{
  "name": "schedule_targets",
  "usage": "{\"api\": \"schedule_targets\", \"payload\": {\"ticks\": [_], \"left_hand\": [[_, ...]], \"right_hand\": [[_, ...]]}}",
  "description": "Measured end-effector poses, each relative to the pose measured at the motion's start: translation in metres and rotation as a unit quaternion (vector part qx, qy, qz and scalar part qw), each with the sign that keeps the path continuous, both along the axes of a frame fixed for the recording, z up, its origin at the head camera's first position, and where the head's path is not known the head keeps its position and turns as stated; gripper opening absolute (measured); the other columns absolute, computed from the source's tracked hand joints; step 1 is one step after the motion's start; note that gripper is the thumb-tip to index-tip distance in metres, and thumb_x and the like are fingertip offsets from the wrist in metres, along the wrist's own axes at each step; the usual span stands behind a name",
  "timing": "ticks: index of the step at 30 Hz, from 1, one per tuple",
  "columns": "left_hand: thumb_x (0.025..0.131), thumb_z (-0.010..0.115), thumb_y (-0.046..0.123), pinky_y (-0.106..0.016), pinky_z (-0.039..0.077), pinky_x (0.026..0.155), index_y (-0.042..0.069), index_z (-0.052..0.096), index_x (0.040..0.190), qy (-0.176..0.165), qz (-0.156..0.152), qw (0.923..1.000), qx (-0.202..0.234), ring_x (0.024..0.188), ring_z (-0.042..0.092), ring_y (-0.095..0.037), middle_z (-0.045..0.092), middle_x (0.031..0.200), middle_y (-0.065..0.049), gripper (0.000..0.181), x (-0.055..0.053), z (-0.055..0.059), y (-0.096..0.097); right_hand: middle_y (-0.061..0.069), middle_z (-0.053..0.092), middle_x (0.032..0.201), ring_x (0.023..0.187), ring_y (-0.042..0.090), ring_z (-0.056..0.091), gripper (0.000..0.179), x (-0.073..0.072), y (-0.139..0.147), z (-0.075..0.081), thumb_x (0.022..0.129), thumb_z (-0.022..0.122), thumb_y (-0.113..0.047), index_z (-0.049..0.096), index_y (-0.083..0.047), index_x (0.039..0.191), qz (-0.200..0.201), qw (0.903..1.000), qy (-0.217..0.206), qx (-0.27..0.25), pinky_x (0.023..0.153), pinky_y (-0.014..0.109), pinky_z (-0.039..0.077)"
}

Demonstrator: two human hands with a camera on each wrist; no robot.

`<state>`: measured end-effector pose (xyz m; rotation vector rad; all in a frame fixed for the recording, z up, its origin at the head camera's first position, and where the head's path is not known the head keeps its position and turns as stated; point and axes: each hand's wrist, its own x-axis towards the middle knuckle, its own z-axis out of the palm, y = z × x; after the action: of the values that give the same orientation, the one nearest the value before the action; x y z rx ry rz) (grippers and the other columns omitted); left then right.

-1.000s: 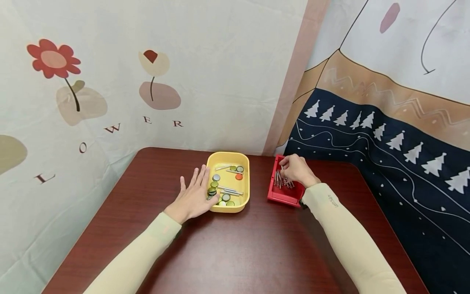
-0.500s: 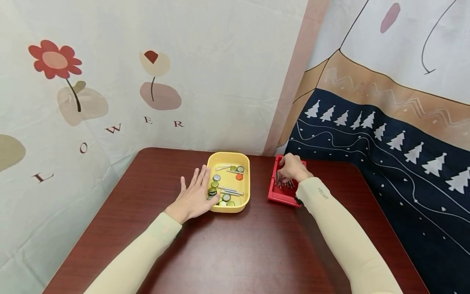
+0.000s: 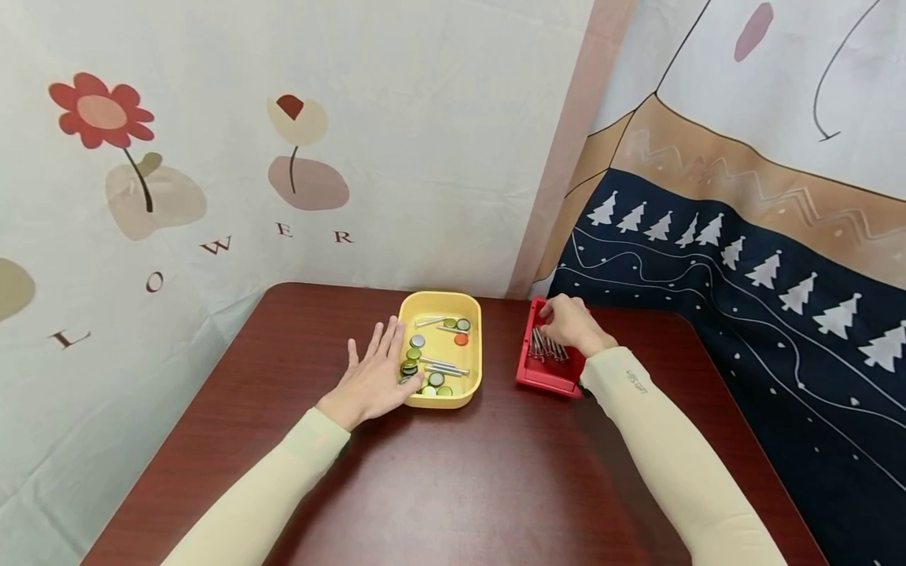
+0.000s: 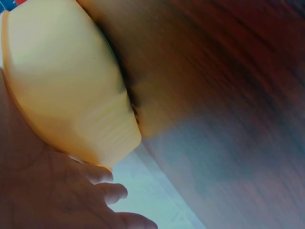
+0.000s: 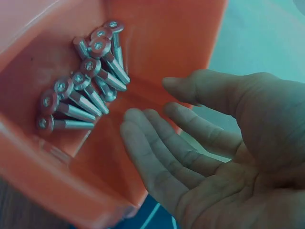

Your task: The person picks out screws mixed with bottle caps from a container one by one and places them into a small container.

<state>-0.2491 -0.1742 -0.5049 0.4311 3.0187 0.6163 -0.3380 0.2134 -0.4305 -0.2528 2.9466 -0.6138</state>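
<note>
My left hand (image 3: 368, 385) rests with straight, spread fingers along the left side of a yellow box (image 3: 479, 354), its thumb over the near-left corner. Bottle caps (image 3: 436, 379) and several silver bolts (image 3: 444, 368) lie in that box. In the left wrist view, fingers (image 4: 112, 191) touch the box's outer wall. My right hand (image 3: 569, 324) reaches over a red bin (image 3: 548, 383). In the right wrist view this hand (image 5: 205, 157) has its thumb apart from the fingers, nothing between them. Beside the fingertips, flat-headed bolts (image 5: 81, 90) lie piled in the bin.
Both containers stand at the back of a dark red-brown table (image 3: 453, 479), with a gap of bare wood between them. Just behind the table edge hangs a printed cloth (image 3: 425, 196). A dark blue cloth (image 3: 708, 314) hangs at the right.
My right hand dips slightly lower and left in the red bin, then shifts back up and right. The left hand and yellow box stay where they were.
</note>
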Motion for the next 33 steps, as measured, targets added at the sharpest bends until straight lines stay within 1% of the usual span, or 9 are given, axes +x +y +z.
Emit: {"api": "schedule_targets", "payload": {"ticks": [3,8,12,16,19,24,30,32,33], "left_hand": [[0.113,0.058,0.06,-0.091,0.002,0.137,0.004,0.008,0.188,0.0,0.0,1.0,0.0,0.186,0.002,-0.043,-0.001,0.199,-0.013,0.106,0.0,-0.001,0.0],[0.112,0.057,0.062,-0.09,0.002,0.137,0.005,0.006,0.188,-0.001,0.0,1.0,-0.007,0.186,0.004,-0.044,-0.001,0.199,-0.013,0.108,0.001,0.0,0.0],[0.113,0.057,0.062,-0.09,0.003,0.137,0.005,0.006,0.188,0.001,-0.003,1.0,-0.008,0.186,0.002,-0.043,-0.001,0.199,-0.013,0.107,0.001,0.0,0.0],[0.113,0.057,0.061,-0.091,0.004,0.137,0.004,0.007,0.188,0.004,-0.003,1.0,-0.008,0.186,0.003,-0.043,-0.001,0.199,-0.013,0.106,0.0,0.0,0.0],[0.114,0.057,0.06,-0.091,0.003,0.137,0.004,0.007,0.188,0.004,-0.003,1.0,-0.007,0.185,0.003,-0.043,-0.001,0.199,-0.013,0.105,-0.001,0.001,0.0],[0.113,0.058,0.061,-0.089,0.002,0.138,0.005,0.008,0.188,0.005,-0.004,1.0,-0.002,0.186,0.003,-0.043,-0.001,0.199,-0.012,0.107,-0.002,0.003,0.001],[0.113,0.057,0.063,-0.089,0.0,0.138,0.006,0.003,0.188,-0.011,-0.005,0.9999,-0.009,0.186,0.0,-0.042,-0.005,0.199,-0.012,0.109,0.0,0.001,0.001],[0.113,0.057,0.063,-0.089,0.0,0.138,0.005,0.003,0.188,-0.01,-0.005,0.9999,-0.01,0.186,0.001,-0.042,-0.005,0.199,-0.012,0.109,0.0,0.001,0.002],[0.113,0.057,0.063,-0.089,0.001,0.138,0.005,0.004,0.188,-0.007,-0.005,0.9999,-0.01,0.186,0.002,-0.043,-0.004,0.199,-0.012,0.109,0.0,0.002,0.002]], "right_hand": [[0.028,0.079,0.136,0.118,0.037,0.072,0.038,0.005,0.0,0.004,0.109,0.077,-0.009,0.076,0.006,0.144,-0.007,1.0,0.0,0.005,0.11,0.055,0.067],[0.029,0.078,0.133,0.111,0.038,0.074,0.037,0.01,-0.011,0.012,0.107,0.076,-0.005,0.076,0.007,0.142,0.001,0.9986,0.05,0.018,0.107,0.057,0.069],[0.027,0.08,0.132,0.112,0.037,0.077,0.033,0.013,-0.029,0.02,0.106,0.073,-0.003,0.079,0.006,0.137,0.027,0.9944,0.1,0.023,0.106,0.057,0.069],[0.026,0.081,0.132,0.115,0.037,0.077,0.033,0.014,-0.057,0.026,0.106,0.073,-0.005,0.079,0.005,0.137,0.069,0.9913,0.111,0.014,0.108,0.054,0.068],[0.024,0.081,0.131,0.113,0.035,0.075,0.034,0.011,-0.08,0.027,0.106,0.078,-0.007,0.079,0.004,0.139,0.104,0.9888,0.106,0.009,0.107,0.049,0.069],[0.023,0.083,0.132,0.115,0.033,0.077,0.036,0.009,-0.115,0.022,0.105,0.082,-0.009,0.08,0.003,0.139,0.164,0.9825,0.085,0.024,0.106,0.045,0.068],[0.021,0.084,0.135,0.122,0.032,0.08,0.037,0.008,-0.148,0.007,0.104,0.085,-0.007,0.08,0.002,0.14,0.229,0.9707,0.039,0.064,0.109,0.046,0.067],[0.021,0.083,0.14,0.125,0.032,0.079,0.039,0.007,-0.155,0.003,0.104,0.083,-0.006,0.079,0.002,0.142,0.24,0.9674,0.016,0.078,0.111,0.047,0.067],[0.018,0.083,0.14,0.123,0.028,0.079,0.04,0.0,-0.156,-0.006,0.105,0.084,-0.01,0.079,0.0,0.143,0.247,0.9657,0.011,0.079,0.109,0.043,0.067]]}}
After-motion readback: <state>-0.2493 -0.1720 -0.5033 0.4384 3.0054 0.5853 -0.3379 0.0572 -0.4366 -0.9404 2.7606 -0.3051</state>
